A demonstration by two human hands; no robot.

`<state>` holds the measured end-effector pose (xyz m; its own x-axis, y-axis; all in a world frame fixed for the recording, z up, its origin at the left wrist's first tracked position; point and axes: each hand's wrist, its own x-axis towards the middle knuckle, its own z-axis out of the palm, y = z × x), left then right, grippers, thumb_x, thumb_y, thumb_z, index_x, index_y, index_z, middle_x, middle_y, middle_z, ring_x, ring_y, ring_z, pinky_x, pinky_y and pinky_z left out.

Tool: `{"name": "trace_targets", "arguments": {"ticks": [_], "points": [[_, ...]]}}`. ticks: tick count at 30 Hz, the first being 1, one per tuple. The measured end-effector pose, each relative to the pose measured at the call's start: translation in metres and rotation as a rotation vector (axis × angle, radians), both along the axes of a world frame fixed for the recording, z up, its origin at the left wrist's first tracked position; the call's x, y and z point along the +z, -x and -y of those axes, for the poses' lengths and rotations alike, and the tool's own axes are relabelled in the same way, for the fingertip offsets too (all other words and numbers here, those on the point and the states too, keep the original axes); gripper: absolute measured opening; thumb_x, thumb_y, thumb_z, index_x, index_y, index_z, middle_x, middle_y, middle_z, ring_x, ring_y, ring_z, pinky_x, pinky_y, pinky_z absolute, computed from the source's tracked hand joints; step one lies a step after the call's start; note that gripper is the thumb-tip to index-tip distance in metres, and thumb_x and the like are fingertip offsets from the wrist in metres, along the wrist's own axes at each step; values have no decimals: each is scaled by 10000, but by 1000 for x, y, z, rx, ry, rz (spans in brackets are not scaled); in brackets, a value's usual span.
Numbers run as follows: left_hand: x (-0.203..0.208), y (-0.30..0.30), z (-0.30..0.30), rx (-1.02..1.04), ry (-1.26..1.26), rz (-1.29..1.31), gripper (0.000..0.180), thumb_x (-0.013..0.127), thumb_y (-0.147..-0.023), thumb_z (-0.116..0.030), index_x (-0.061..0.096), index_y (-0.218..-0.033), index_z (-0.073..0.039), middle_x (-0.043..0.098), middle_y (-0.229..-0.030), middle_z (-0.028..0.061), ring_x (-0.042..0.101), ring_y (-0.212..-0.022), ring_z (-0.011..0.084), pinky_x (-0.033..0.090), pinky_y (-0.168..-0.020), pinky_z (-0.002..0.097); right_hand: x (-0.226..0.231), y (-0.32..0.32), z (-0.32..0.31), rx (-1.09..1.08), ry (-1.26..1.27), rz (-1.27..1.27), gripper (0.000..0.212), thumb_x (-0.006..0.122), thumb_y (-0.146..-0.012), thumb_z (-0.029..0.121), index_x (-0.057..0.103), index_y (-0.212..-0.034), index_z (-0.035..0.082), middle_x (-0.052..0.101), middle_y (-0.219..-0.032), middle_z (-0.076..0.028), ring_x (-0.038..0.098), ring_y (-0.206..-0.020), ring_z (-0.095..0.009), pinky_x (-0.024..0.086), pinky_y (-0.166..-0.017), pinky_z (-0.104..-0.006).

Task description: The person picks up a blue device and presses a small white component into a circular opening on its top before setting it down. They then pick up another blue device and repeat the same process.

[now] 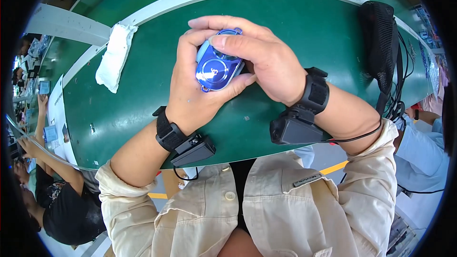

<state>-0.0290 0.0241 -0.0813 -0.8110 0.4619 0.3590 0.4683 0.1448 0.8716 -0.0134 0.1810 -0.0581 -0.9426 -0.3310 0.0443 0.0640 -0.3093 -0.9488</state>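
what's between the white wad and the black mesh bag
In the head view, the left hand and right hand, holding the blue device, come between the white wad and black mesh bag, over the green tabletop.

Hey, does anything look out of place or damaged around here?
Nothing serious stands out. A white cloth or paper lies crumpled at the left, and a small dark scrap sits loose on the green tabletop, like stray litter. The blue device between left hand and right hand shows no visible damage, though it's partly covered.
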Motion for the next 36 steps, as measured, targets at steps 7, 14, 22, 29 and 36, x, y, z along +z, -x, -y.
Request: {"name": "trace_targets", "arguments": {"ticks": [7, 14, 22, 29, 36], "points": [[-6, 0, 1, -4, 19, -16, 708, 859, -635, -168, 407, -1164, -38, 496, -1087, 106, 553, -974, 215, 483, -807, 321, -12, -2, 1, -17, 215, 85, 480, 474, -939, 274, 434, -1324, -11, 493, -1289, -122, 503, -1150, -173, 405, -976, -298], [-1, 0, 0, -18, -10, -24, 707, 861, -634, -177, 409, -1160, -37, 500, -1093, 106, 556, -974, 214, 483, -814, 322, -6, -2, -2, 33, 139, 45, 532, 478, -928, 291, 385, -1349, -20, 457, -1323, -130, 485, -1173, -197, 391, -997, -317], [3, -2, -1, -15, -10, 4, 714, 868, -626, -181, 408, -1155, -44, 511, -1076, 98, 561, -957, 203, 486, -809, 318, -4, -1, -9, 126, 120, 37, 538, 477, -932, 307, 382, -1345, -24, 466, -1290, -120, 476, -1161, -192, 380, -1001, -315], [-4, 4, 2, -58, -53, -4, 816, 875, -612, -204, 343, -1211, -46, 496, -1097, 120, 538, -996, 216, 458, -878, 327, -9, 5, -8, 116, 168, 24, 576, 542, -916, 311, 361, -1367, 1, 462, -1293, -114, 454, -1191, -192, 344, -1033, -336], [-12, 21, 7, 3, -13, -89, 1114, 897, -549, -289, 174, -1356, -30, 391, -1241, 189, 437, -1147, 294, 392, -981, 401, -7, 13, -24, 164, -127, -290, 666, 726, -776, 99, 389, -1347, 38, 490, -1268, -88, 493, -1154, -168, 380, -1011, -332]]}}
